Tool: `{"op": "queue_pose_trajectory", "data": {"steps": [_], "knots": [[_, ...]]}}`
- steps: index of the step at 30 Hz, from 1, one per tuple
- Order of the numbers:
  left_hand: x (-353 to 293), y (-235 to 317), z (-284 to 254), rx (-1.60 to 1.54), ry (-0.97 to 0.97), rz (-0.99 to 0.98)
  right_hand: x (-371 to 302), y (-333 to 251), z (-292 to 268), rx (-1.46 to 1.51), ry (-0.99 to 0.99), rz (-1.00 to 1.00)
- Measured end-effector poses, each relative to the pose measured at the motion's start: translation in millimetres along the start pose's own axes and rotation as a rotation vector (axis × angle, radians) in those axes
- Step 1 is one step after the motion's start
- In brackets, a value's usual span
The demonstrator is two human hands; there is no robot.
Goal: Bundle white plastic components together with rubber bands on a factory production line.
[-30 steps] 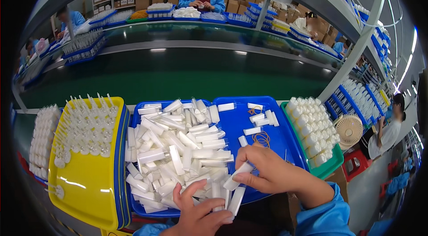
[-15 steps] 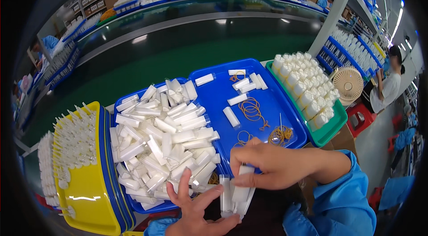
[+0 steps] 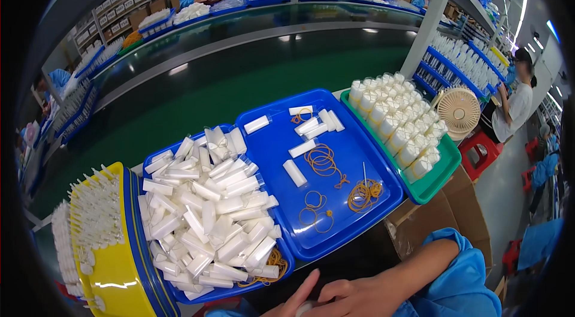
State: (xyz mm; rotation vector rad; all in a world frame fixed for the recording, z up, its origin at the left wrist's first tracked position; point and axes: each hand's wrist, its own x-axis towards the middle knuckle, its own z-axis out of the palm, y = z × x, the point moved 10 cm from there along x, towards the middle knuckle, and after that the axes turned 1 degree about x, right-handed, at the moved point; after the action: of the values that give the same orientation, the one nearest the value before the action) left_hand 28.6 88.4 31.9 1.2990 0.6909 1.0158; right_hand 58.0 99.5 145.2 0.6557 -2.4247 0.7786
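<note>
1. White rectangular labels (image 3: 111,15): set in rows on the storage rack (image 3: 96,20), upper left of the frame.
2. Label marking: short dark printed codes, letter with digits.
3. Legibility: characters small and soft; several readings uncertain.

Packet heap (image 3: 206,215): sat left of the band tray (image 3: 266,152)
Rubber bands (image 3: 362,203): lay in that tray
Fan (image 3: 459,110): stood right of the bundles (image 3: 398,119)

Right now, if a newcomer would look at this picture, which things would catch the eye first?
Probably the big heap of white pieces, left of centre. To its right, a blue tray holds a few more pieces and looped tan bands; beyond, rows of white bundles fill much of a green tray.
</note>
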Motion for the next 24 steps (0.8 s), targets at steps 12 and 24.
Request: {"op": "queue_pose_trajectory", "data": {"steps": [12, 24], "knots": [[8.1, 27.2, -4.2, -0.007, 0.079, 0.189, -97.6, 204.3, -14.4, -0.457, -0.052, 0.716], [-8.4, 7.7, -37.3, 0.086, 0.474, 0.047, -71.9, 170.2, -9.7, -0.231, -0.025, 0.646]]}}
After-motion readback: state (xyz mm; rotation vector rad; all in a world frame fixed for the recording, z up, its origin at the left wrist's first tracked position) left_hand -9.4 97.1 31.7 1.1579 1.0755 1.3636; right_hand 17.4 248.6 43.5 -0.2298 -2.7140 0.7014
